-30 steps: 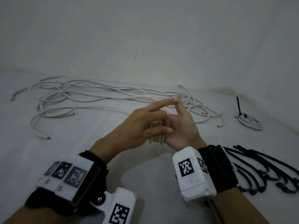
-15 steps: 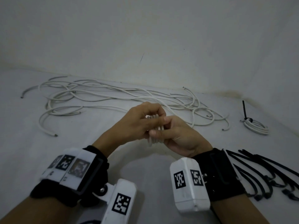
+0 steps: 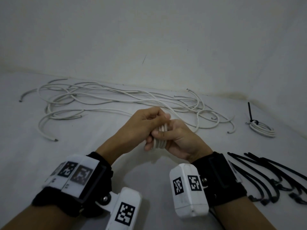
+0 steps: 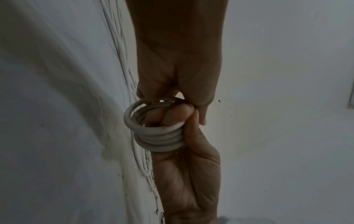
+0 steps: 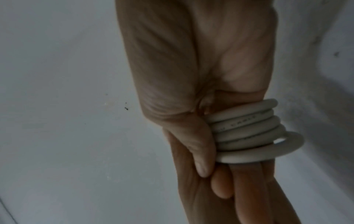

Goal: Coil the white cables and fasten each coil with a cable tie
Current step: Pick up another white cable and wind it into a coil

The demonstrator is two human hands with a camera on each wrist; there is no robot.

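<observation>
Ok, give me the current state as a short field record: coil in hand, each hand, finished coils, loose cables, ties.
coil in hand: white cable coil, several turns, no tie on it
left hand: left hand fingers pass through the coil and curl round it
right hand: right hand thumb pressed across the turns, gripping the coil
finished coils: one tied coil on the floor at far right, black tie tail sticking up
loose cables: loose white cables tangled along the wall, uncoiled
ties: spare black cable ties lying right of the right wrist
</observation>
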